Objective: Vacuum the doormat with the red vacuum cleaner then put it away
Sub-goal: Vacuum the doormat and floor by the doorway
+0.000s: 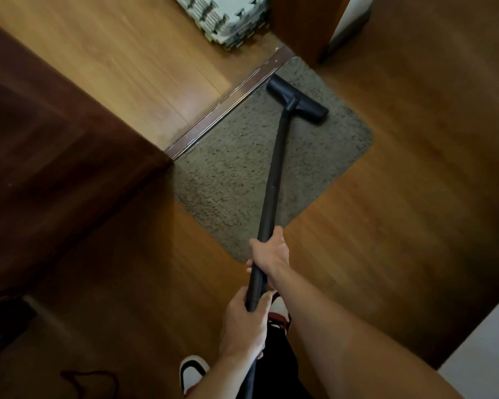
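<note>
Floorboards (pixel 401 197) lie bare to the right of the doormat (pixel 236 180) and on its near side, where the person stands, and that is the open room for moving. On the left a dark wooden door (pixel 55 156) runs up to the mat's left corner, and at the far corner a wooden door-frame post (pixel 303 24) stands just beside it. The mat's far edge lies along a metal-trimmed threshold strip (pixel 228 106), and beyond this a lighter floor (pixel 113 53) carries a stack of pale foam puzzle mats (pixel 225 15). A white wall (pixel 487 355) closes the lower right. The doormat is grey-brown and shaggy with rounded corners, and it lies flat. A black vacuum wand (pixel 272 180) slants across it to a black T-shaped floor nozzle (pixel 297 97). The nozzle rests on the far part of the mat, one end close against the threshold strip. The right hand (pixel 271 254) grips the wand above the mat's near corner, fingers wrapped round it. The left hand (pixel 244 323) grips the wand's lower end, nearer the body. A white shoe (pixel 190 378) shows below.
</note>
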